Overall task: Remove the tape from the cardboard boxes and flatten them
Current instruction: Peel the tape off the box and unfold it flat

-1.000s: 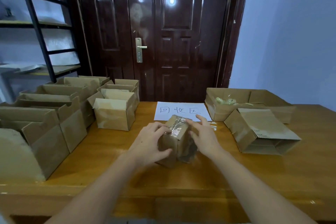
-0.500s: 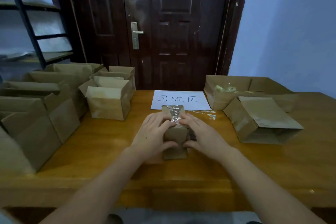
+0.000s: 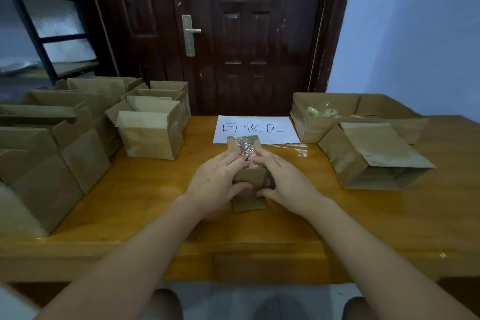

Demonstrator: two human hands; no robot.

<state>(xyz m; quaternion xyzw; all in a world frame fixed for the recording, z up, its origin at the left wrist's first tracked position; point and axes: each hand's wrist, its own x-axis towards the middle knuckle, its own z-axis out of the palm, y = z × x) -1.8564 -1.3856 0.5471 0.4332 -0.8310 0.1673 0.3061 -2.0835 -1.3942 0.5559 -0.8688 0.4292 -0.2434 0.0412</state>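
At desk (image 3: 145, 205) centre, small box (image 3: 248, 180) w/ crinkled tape (image 3: 245, 147) on top; my left hand (image 3: 217, 182) & right hand (image 3: 284, 182) grip its sides, fingers curled. Box sits squarer, lower vs 1 s ago.

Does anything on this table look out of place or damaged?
One thing: a strip of clear tape lies loose on the wooden table, just right of the small taped box that both hands hold, not with the tape scraps in the open box behind. No damage shows.
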